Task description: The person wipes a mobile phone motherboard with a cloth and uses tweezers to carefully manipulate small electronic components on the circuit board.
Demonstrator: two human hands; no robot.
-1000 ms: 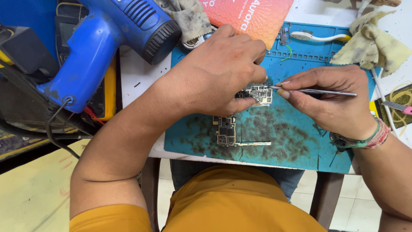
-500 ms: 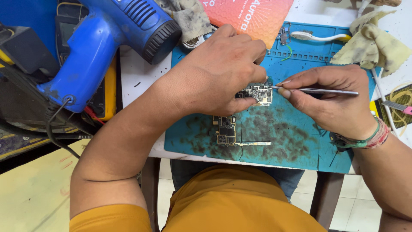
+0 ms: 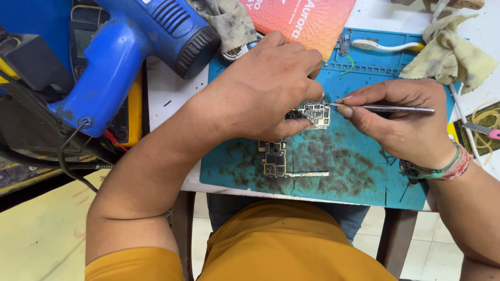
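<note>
Left hand (image 3: 265,93) pins the circuit board (image 3: 312,113) flat, right hand (image 3: 401,122) pinches tweezers (image 3: 383,109) at its edge — one slip could scratch tiny components

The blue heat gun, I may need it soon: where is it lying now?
In the head view, the blue heat gun lies at the upper left, off the blue work mat, nozzle pointing toward the left hand.

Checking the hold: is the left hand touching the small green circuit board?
Touching: head view shows left hand pressing the small green circuit board at its left edge.
</note>
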